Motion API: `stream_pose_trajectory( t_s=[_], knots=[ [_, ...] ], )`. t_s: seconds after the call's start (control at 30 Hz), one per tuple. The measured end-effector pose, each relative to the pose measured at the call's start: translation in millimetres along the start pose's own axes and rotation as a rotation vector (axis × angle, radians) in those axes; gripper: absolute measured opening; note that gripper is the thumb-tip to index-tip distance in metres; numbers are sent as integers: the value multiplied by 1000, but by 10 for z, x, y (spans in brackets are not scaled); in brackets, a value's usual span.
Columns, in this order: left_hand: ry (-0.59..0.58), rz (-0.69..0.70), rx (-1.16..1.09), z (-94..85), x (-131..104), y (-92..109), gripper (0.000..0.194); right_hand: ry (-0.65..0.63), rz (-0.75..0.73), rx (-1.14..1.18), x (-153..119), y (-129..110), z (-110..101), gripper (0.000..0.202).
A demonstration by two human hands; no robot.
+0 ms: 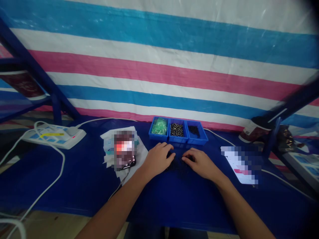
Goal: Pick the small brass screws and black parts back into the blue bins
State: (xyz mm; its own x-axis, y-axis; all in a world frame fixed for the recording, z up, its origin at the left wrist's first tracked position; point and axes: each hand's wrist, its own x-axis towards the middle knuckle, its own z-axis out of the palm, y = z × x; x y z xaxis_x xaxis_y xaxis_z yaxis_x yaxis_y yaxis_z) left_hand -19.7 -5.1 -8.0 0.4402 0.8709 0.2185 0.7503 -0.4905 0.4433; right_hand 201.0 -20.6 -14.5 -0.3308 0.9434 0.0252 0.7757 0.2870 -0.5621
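Observation:
My left hand (159,160) rests low over the blue table, fingers curled toward the thumb. Dark bits show at its fingertips, too small to name. Facing it, my right hand (200,163) is bent inward with thumb and fingers close together; whatever they hold is hidden. Between and under both hands lie small black pieces (180,167), hard to tell apart on the dark surface. Just beyond stand three joined blue bins: one with green translucent pieces (159,126), one with shiny metallic pieces (176,129), one with small black pieces (193,130).
A phone (128,162) lies on white paper (141,151) at left, its cable running toward me. Another lit phone (243,171) is at right. A white power strip (72,137) with looping cords occupies the far left. A cup (251,129) stands near the right frame post; a striped sheet (159,66) hangs behind.

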Motion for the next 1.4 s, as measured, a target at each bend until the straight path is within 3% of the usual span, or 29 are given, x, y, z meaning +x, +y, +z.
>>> stream_pose_trajectory(
  t_s=[0.5,1.4],
  knots=[
    [-96,41,7,28,-24,-9,23,-89,-94,60,-10,36,-20,21],
    [-122,61,56,14,-26,-7,21,-17,-124,34,-21,74,60,13]
  ],
)
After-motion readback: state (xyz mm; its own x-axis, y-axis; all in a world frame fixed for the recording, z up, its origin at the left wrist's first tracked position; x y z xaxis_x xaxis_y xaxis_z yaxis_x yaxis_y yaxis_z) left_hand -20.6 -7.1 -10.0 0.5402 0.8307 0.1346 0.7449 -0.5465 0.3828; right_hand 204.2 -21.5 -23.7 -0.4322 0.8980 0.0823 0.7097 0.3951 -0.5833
